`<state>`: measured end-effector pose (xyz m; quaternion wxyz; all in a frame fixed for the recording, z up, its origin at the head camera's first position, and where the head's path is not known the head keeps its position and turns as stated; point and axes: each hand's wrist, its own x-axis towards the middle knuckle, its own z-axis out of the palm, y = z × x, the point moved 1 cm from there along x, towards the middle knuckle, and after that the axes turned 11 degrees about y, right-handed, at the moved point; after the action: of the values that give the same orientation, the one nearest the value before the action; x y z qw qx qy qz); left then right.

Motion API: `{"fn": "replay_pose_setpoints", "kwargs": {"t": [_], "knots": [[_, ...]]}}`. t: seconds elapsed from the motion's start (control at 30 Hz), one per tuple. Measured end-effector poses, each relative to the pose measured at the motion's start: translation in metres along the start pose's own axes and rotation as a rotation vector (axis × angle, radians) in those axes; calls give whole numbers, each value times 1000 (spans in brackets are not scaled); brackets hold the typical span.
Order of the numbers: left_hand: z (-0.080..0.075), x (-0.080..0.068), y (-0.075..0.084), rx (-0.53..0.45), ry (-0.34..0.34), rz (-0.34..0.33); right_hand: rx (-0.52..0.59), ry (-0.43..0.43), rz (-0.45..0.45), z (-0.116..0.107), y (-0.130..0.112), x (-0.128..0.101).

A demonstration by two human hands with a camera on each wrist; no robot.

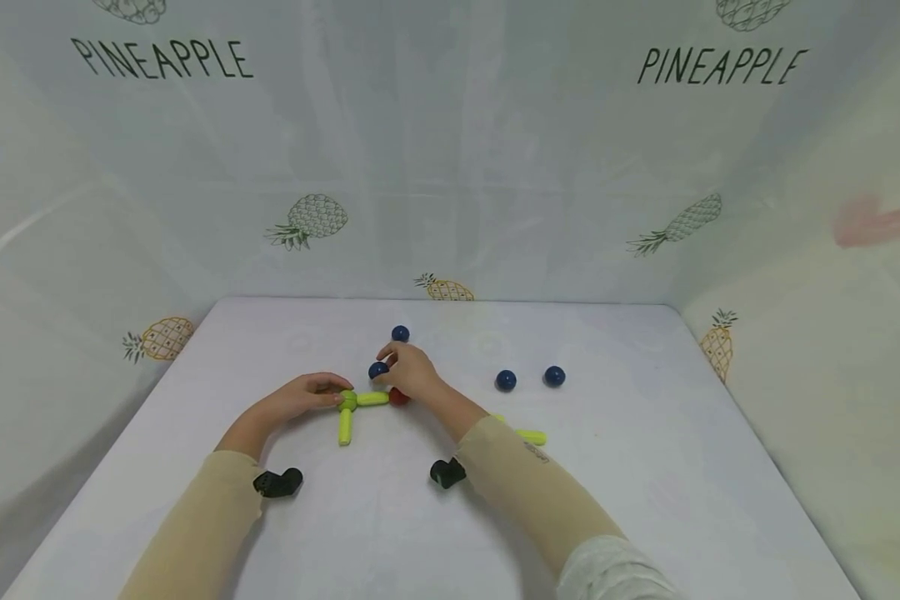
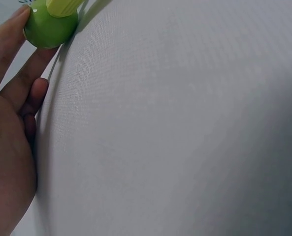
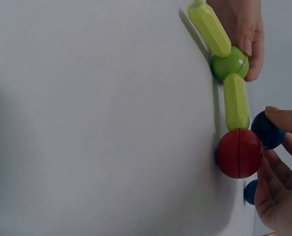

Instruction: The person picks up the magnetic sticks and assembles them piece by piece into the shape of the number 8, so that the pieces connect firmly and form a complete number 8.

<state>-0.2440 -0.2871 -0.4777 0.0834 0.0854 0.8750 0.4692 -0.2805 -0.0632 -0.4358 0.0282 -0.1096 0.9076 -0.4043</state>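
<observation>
My left hand (image 1: 300, 397) pinches a green ball (image 1: 348, 401) between thumb and fingertips; the left wrist view shows the ball (image 2: 49, 27) at upper left. Two yellow-green rods join this ball: one rod (image 1: 345, 427) points toward me, the other rod (image 1: 373, 399) runs right to a larger red ball (image 1: 399, 397). Between its thumb and fingers, my right hand (image 1: 414, 372) holds a blue ball (image 1: 377, 370) just beyond the rod. In the right wrist view that blue ball (image 3: 267, 130) is close beside the red ball (image 3: 240, 153); whether they touch, I cannot tell.
Another blue ball (image 1: 401, 333) lies behind my right hand. Two more blue balls, one (image 1: 506, 381) and its neighbour (image 1: 555, 377), lie to the right. A yellow-green rod (image 1: 531, 437) and part of another show beside my right forearm. A pineapple-print cloth (image 1: 450, 167) hangs behind the table.
</observation>
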Motion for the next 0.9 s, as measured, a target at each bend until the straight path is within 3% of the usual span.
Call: {"fn": "replay_pose_setpoints", "kwargs": {"t": [0.23,0.6,0.9], "knots": [[0,0,1,21,-11,4,31,-17,-45,-7,0,-9],[-1,-3,0,33,-6,15,159,-75,-13,-7,3,-28],[1,-2,1,33,-1,20,207,-62,-59,-11,5,-44]]}}
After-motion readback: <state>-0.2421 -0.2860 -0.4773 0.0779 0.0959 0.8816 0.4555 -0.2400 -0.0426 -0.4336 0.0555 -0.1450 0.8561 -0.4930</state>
